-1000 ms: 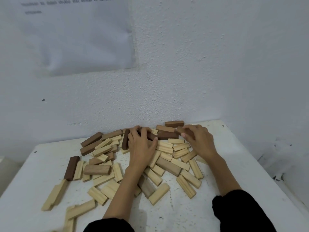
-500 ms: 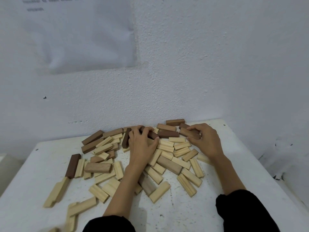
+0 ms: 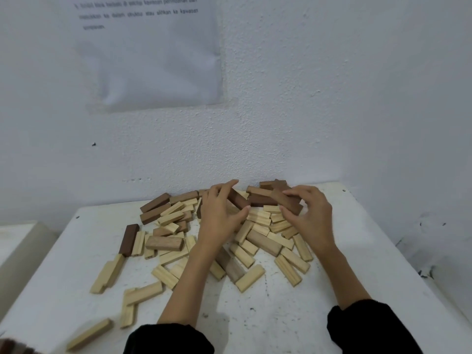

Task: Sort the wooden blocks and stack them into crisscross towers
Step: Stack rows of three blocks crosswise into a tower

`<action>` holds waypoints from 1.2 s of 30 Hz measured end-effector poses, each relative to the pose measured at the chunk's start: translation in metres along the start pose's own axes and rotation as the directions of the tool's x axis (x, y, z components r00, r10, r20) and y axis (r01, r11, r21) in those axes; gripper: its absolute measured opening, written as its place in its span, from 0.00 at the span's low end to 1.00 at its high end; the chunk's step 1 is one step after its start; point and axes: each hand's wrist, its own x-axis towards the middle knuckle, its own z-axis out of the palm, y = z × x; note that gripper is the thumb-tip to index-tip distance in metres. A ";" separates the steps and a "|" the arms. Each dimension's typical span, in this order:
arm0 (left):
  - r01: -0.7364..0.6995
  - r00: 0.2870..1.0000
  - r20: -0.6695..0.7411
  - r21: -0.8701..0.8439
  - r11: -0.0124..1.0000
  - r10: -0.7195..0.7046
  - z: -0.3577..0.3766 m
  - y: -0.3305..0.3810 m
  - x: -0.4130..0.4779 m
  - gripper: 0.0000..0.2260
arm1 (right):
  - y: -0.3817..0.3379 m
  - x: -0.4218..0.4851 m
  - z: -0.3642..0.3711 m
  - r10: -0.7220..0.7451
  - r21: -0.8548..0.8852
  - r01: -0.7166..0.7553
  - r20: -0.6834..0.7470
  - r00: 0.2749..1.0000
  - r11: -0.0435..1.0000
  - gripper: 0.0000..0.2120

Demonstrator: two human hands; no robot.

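Biggest worry here is the heap itself. A dark brown block (image 3: 238, 200) is clamped in the left grip (image 3: 219, 213), between thumb and curled fingers. A mid-brown block (image 3: 290, 202) is pinched by the right grip (image 3: 310, 217). Both are held just over the far edge of the worktop (image 3: 255, 315), close to the wall. If either gets yanked out fast, the neighbours lying against it could be dragged along, or knocked off the far right corner. The wooden blocks (image 3: 258, 217) are scattered flat in one loose heap across the middle and far side. Most are pale, some of them ridged, and the darker browns are bunched along the back. No tower is started yet. A few pale strays (image 3: 89, 334) are left near the front left corner.
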 end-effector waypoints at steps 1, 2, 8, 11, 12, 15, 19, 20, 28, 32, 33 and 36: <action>0.003 1.000 0.002 0.001 1.000 -0.003 -0.003 0.002 -0.004 0.28 | -0.006 -0.008 0.004 -0.015 0.001 0.015 -0.005 1.000 1.000 0.18; 0.005 1.000 0.005 0.004 1.000 -0.005 -0.007 0.003 -0.009 0.29 | -0.012 -0.016 0.008 -0.032 0.002 0.032 -0.012 0.999 0.999 0.18; 0.003 0.998 0.069 0.035 0.999 -0.006 -0.039 -0.005 -0.064 0.31 | -0.041 -0.071 0.018 -0.022 0.048 0.023 -0.006 1.000 0.999 0.18; -0.007 0.994 0.112 0.081 0.997 -0.002 -0.058 -0.009 -0.099 0.32 | -0.057 -0.103 0.015 -0.045 0.081 0.042 0.038 0.998 0.996 0.18; -0.008 0.991 0.133 0.086 0.996 -0.004 -0.065 -0.010 -0.110 0.32 | -0.062 -0.112 0.013 -0.053 0.086 0.048 0.056 0.997 0.995 0.18; -0.025 0.983 0.185 0.104 0.994 0.005 -0.084 -0.014 -0.145 0.32 | -0.075 -0.143 0.008 -0.038 0.084 0.029 0.107 0.994 0.996 0.17; 0.014 0.964 0.263 0.077 0.997 -0.034 -0.106 -0.019 -0.183 0.31 | -0.094 -0.180 0.002 -0.016 0.058 0.005 0.176 0.984 0.998 0.14; 0.018 0.960 0.276 0.077 0.997 -0.039 -0.110 -0.020 -0.190 0.32 | -0.097 -0.188 0.001 -0.012 0.036 0.005 0.192 0.981 0.999 0.14; 0.030 0.913 0.405 0.047 0.998 -0.046 -0.121 -0.020 -0.205 0.33 | -0.112 -0.202 -0.006 0.029 -0.101 0.002 0.311 0.950 0.995 0.20; 0.044 0.898 0.439 -0.034 0.998 -0.025 -0.114 -0.019 -0.208 0.36 | -0.118 -0.208 -0.016 0.099 -0.100 -0.064 0.400 0.911 0.993 0.21; 0.044 0.896 0.443 -0.048 0.998 -0.018 -0.112 -0.017 -0.209 0.36 | -0.118 -0.209 -0.019 0.094 -0.103 -0.057 0.412 0.906 0.993 0.19; 0.006 0.893 0.449 -0.030 1.000 0.008 -0.105 -0.013 -0.212 0.38 | -0.110 -0.206 -0.030 0.053 -0.104 -0.007 0.440 0.896 0.995 0.12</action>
